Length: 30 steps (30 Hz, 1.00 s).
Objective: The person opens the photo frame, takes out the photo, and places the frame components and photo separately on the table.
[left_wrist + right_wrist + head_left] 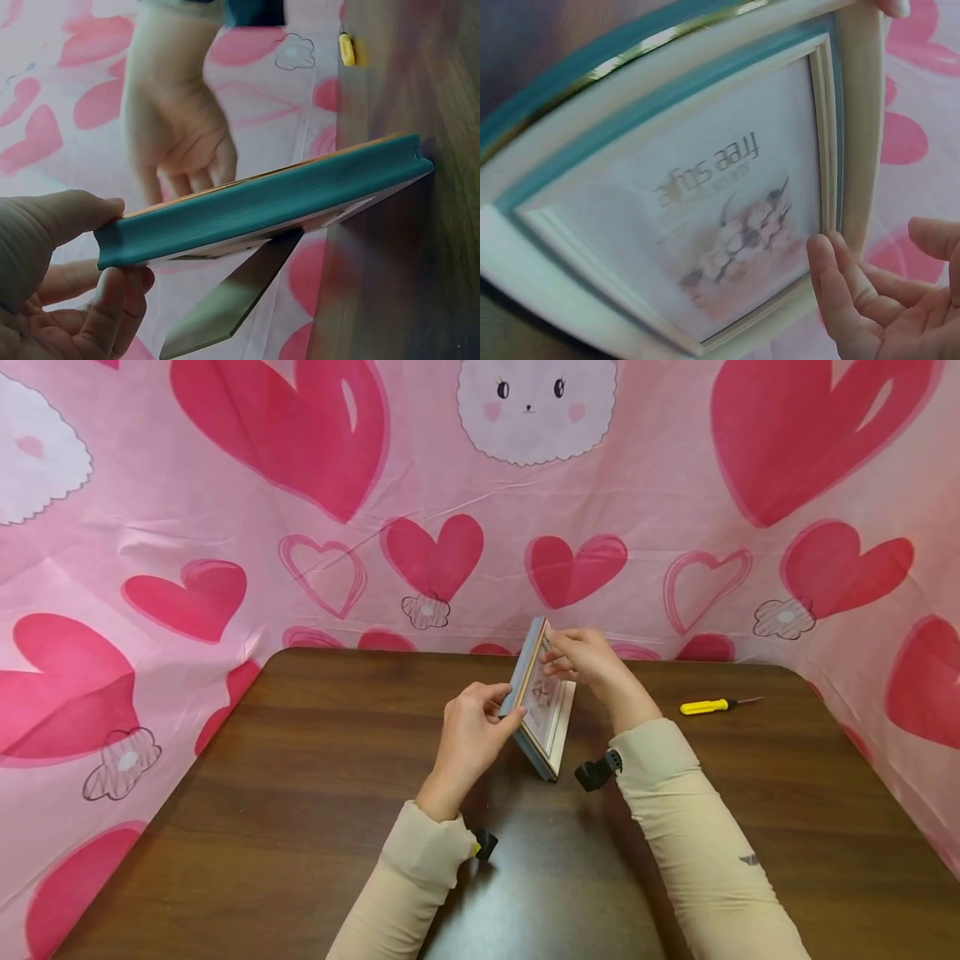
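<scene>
A picture frame (546,706) with a cream and blue-green border stands on edge on the table, tilted. Its front holds a printed floral sheet (724,232). My left hand (474,731) pinches its near upper edge, thumb on the front and fingers at the back. In the left wrist view a flat stand leg (232,296) juts from the frame's back. My right hand (588,664) is at the far upper part of the front. Its fingers (844,289) are extended, with fingertips against the border, and its thumb stands apart.
A screwdriver (705,707) with a yellow handle lies on the brown wooden table (315,793), right of my right hand. Behind the table's far edge hangs a pink cloth (510,493) printed with hearts.
</scene>
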### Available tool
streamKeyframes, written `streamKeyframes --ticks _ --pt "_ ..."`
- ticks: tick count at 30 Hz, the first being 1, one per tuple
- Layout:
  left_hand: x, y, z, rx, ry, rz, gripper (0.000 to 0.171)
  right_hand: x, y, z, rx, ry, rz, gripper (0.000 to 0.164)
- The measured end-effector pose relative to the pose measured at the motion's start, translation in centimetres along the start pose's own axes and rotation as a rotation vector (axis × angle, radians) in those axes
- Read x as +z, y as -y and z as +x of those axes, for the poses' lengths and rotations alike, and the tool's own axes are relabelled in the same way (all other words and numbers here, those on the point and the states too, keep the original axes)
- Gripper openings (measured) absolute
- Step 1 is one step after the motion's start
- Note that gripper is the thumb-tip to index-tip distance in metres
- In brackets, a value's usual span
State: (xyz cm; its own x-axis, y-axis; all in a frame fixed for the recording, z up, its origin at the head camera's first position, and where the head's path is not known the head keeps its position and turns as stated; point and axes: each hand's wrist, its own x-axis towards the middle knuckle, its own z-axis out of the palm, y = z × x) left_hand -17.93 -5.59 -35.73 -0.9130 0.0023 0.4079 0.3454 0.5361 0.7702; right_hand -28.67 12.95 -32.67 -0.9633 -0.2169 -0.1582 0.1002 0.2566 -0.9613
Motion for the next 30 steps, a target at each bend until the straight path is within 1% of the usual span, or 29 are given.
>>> streamKeyframes --ticks 5,8,11,16,22,27,30 --pt "0.3 -0.1 -0.2 0.029 -0.016 -0.003 0.028 0.3 1.4 1.1 0.024 -0.027 -0.033 0.049" --pt "0.4 -0.1 -0.3 0.045 -0.021 -0.007 0.025 0.3 1.6 1.5 0.036 -0.039 -0.048 0.045" --pt "0.4 -0.2 -0.3 0.076 -0.025 -0.006 0.023 0.3 1.6 1.8 0.030 -0.050 -0.059 0.044" --pt "0.3 -0.3 -0.4 0.120 -0.026 0.000 0.022 0.8 1.8 2.1 0.019 -0.101 -0.079 0.042" --pt "0.3 -0.4 -0.4 0.126 -0.028 -0.002 0.023 1.3 1.9 2.2 0.021 -0.129 -0.028 0.042" --pt "0.5 -0.7 -0.6 0.151 -0.030 0.008 0.023 1.2 1.8 2.3 0.034 -0.134 0.056 0.041" --pt "0.5 -1.0 -0.7 0.167 -0.033 0.030 0.022 1.0 1.9 2.1 0.048 -0.130 0.094 0.042"
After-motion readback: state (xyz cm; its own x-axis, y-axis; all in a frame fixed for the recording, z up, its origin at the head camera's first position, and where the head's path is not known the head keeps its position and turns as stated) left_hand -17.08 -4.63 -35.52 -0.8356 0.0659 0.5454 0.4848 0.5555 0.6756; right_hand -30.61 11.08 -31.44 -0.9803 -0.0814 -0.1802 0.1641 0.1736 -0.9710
